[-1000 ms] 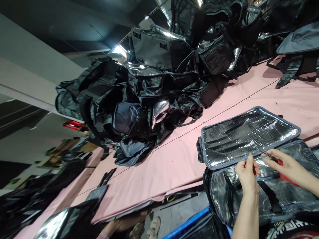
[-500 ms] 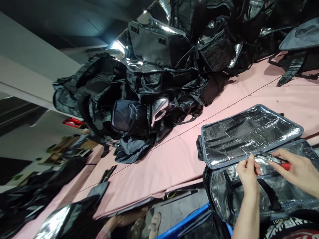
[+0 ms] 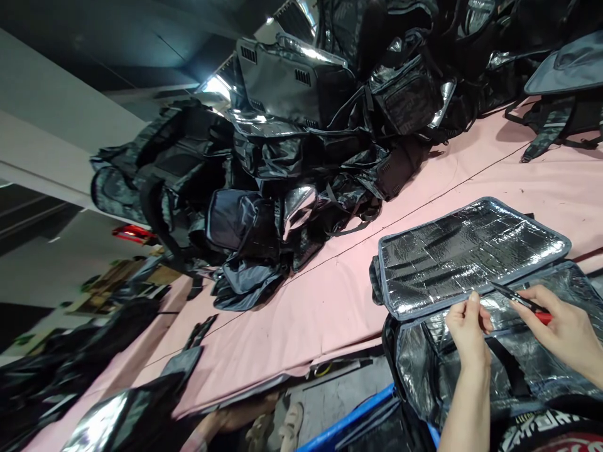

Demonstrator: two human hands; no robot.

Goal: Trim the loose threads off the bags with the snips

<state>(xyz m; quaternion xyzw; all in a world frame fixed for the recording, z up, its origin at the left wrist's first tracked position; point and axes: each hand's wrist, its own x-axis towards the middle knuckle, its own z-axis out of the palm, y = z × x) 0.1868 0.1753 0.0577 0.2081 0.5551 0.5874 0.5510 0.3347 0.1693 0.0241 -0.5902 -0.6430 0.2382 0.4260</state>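
- Across the back of the pink table [image 3: 330,301] I see a big pile of black bags [image 3: 292,144], stacked well apart from my hands.
- Near edge, lower right: open insulated bag [image 3: 475,370], its foil-lined lid [image 3: 466,251] flipped back flat on the table.
- My left hand [image 3: 466,333] pinches the bag's rim at the lid hinge, thumb & fingers closed on it.
- My right hand [image 3: 563,326] is closed round small red-handled snips [image 3: 521,300], blades just beside the left fingertips, over the same rim.

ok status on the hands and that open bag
Left hand pinching bag's foil rim. Right hand gripping red-handled snips at the rim. Insulated bag open, lid flat on pink table. Nothing blocking.
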